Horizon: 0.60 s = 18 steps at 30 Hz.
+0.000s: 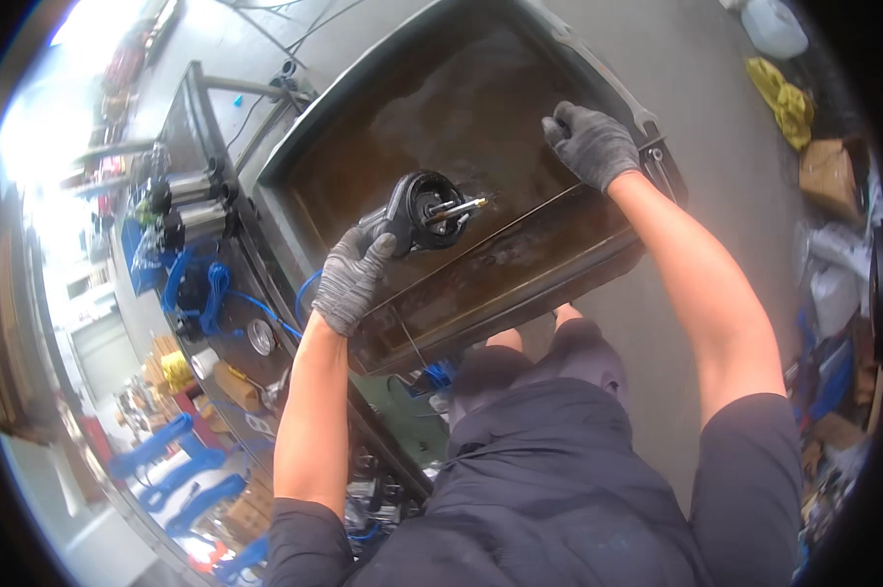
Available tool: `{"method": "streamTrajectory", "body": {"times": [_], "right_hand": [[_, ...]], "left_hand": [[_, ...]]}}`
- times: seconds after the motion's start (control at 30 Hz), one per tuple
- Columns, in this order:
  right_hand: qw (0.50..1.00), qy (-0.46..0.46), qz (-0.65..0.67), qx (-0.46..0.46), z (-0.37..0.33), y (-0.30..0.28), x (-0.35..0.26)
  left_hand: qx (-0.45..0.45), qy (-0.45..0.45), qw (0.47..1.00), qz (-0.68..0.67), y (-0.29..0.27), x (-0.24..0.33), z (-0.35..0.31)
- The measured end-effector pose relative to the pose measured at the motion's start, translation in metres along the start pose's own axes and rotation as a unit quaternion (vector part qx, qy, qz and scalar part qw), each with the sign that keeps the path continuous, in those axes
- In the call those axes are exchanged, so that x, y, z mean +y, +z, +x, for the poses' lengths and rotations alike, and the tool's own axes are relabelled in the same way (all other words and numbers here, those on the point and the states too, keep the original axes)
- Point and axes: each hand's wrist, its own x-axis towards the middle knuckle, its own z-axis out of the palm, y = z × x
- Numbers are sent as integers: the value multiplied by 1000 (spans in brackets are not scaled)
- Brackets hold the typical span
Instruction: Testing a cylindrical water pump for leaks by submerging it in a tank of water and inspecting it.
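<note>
Round black metal part (430, 210) with a short shaft is sitting in the left hand (355, 276), which is closing its gloved fingers around the lower left side of it. The part is hanging over the near wall of a large rusty metal tray (520, 259), and its shaft is pointing to the right, toward the right hand (590, 143). That right hand is lying further away, curling closed on the far right rim of the tray, beside a long wrench (608, 83).

Left hand (351, 279) holds round black metal part (430, 208) over large shallow rusty metal tray (520, 264). Right hand (590, 144) on tray's far-right rim. Cluttered workbench (228, 323) left of tray.
</note>
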Motion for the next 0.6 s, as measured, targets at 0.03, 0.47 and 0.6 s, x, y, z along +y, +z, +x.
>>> {"method": "streamTrajectory", "body": {"times": [0.03,0.47,0.6], "right_hand": [[1000,-5,-7,-20,-2,-4,-4],[905,-399,-19,-147,-144,-23,-128],[897,-420,-40,-134,-158,-4,-114]], "left_hand": [[13,2,1000,-10,-4,7,-14],[90,23,996,-16,-6,34,-138],[123,54,990,36,21,8,-144]]}}
